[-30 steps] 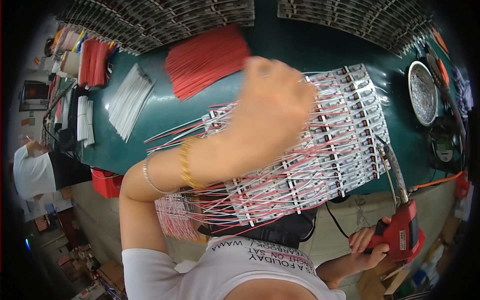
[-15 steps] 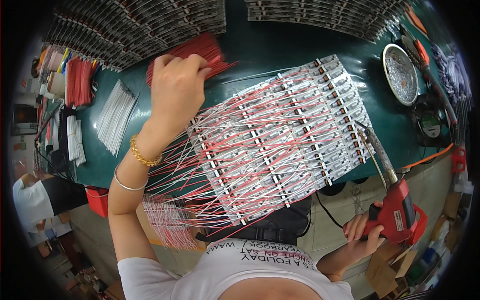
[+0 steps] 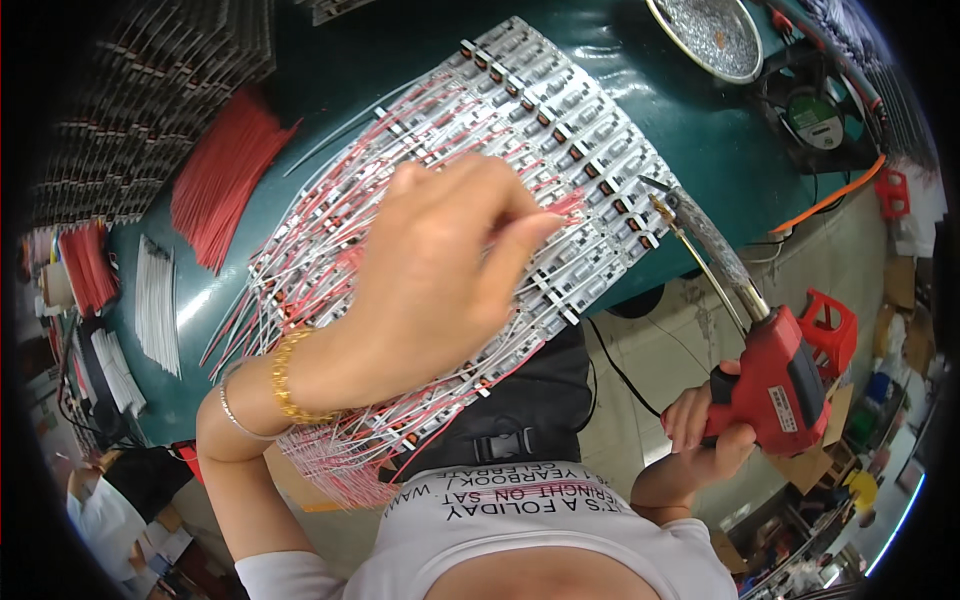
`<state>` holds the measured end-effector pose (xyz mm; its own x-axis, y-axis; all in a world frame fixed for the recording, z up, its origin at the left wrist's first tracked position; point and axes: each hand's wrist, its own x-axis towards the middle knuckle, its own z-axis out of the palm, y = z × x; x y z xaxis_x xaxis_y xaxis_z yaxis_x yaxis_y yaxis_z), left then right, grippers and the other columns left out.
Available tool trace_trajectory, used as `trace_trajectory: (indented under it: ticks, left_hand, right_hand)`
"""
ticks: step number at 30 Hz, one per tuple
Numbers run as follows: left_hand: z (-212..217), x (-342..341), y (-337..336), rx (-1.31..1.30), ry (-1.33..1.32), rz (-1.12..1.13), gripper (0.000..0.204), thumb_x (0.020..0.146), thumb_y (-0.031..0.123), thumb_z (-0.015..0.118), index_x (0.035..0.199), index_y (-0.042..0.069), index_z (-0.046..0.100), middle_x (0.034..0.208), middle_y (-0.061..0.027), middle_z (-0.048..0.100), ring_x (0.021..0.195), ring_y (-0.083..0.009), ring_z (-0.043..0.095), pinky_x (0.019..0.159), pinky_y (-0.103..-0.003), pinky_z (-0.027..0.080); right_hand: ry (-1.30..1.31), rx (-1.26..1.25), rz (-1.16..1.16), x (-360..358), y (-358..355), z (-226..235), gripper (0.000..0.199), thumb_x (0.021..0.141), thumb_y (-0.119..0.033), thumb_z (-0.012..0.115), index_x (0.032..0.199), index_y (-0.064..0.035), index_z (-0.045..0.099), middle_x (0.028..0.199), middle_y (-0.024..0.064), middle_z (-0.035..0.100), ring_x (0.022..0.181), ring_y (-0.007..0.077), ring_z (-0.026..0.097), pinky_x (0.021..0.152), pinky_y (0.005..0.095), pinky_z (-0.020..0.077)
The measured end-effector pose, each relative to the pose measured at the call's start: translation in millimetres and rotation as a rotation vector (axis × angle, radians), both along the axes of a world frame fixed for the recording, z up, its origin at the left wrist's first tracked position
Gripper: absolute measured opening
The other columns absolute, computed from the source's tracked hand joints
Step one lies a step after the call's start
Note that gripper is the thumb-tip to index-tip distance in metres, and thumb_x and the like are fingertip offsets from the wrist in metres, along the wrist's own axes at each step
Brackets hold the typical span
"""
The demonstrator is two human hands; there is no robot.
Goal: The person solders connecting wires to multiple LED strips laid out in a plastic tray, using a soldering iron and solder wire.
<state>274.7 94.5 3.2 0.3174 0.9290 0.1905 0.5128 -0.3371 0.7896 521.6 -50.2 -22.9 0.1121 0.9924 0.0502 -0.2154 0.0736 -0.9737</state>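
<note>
My left hand (image 3: 435, 265), a bracelet at its wrist, is over the middle of a panel of small grey circuit modules (image 3: 565, 95). Its fingers are pinched on a few red wires (image 3: 570, 203), whose ends show past the fingertips. Many red and white wires lie across the panel and trail off its left side; the hand hides part of them. My right hand (image 3: 705, 425) is wrapped round the handle of a red soldering gun (image 3: 785, 385). The gun's tip and thin feed tube reach the panel's right edge.
On the green table (image 3: 330, 105) lie a pile of red wires (image 3: 228, 175) and a bundle of white wires (image 3: 157, 305). Stacked panels (image 3: 90, 140) stand at the far left. A round metal dish (image 3: 708, 35) and a black stand (image 3: 815, 120) are at the far right.
My left hand has moved right from the red wire pile to above the panel, now holding red wires. The whole view has turned, shifting the panel; the gun stays by its right edge.
</note>
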Motion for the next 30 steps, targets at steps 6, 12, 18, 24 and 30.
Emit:
trace_trajectory:
  ticks: [6,12,18,24,30]
  left_hand:
    - [-19.0,28.0,3.0,0.279,0.257,-0.024,0.015,0.078,0.007,0.068,0.070,0.007,0.055,0.063,-0.0025,0.053,0.060,-0.0207,0.048,0.069,-0.034,0.033]
    - [-21.5,26.6,1.1,0.315,0.299,-0.010,0.015,0.077,0.007,0.069,0.071,0.008,0.055,0.063,-0.0023,0.052,0.062,-0.0205,0.049,0.071,-0.035,0.033]
    - [-23.4,28.4,1.6,0.362,0.310,-0.006,0.015,0.076,0.007,0.070,0.072,0.008,0.055,0.064,-0.0025,0.051,0.063,-0.0207,0.049,0.073,-0.036,0.034]
    - [-29.2,28.7,1.9,0.429,0.356,-0.011,0.015,0.076,0.007,0.069,0.073,0.008,0.054,0.066,-0.0029,0.051,0.065,-0.0217,0.049,0.073,-0.038,0.035]
    - [-31.3,27.4,0.2,0.460,0.361,-0.012,0.015,0.075,0.008,0.069,0.072,0.008,0.054,0.066,-0.0029,0.050,0.065,-0.0218,0.048,0.072,-0.038,0.034]
  right_hand:
    - [0.002,-0.131,-0.040,3.3,-12.8,5.0,0.084,0.081,-0.062,0.056,0.128,0.0040,0.032,0.047,-0.0012,0.045,0.037,0.0117,0.045,0.041,0.0242,0.0382]
    - [-0.018,-0.214,0.016,3.9,-12.2,5.4,0.077,0.081,-0.060,0.056,0.121,0.0044,0.039,0.048,0.0004,0.046,0.039,0.0129,0.045,0.043,0.0252,0.0386]
    - [-0.038,-0.204,-0.047,-1.1,-10.8,7.6,0.073,0.082,-0.057,0.058,0.118,0.0040,0.042,0.050,-0.0001,0.046,0.039,0.0127,0.045,0.044,0.0248,0.0383]
    - [-0.035,-0.206,-0.010,1.9,-8.6,8.0,0.069,0.082,-0.052,0.061,0.117,0.0043,0.042,0.050,0.0001,0.046,0.039,0.0126,0.046,0.042,0.0251,0.0381]
    - [-0.036,-0.168,0.009,5.2,-8.8,11.8,0.075,0.083,-0.053,0.060,0.123,0.0061,0.039,0.049,0.0003,0.046,0.038,0.0122,0.045,0.042,0.0248,0.0384]
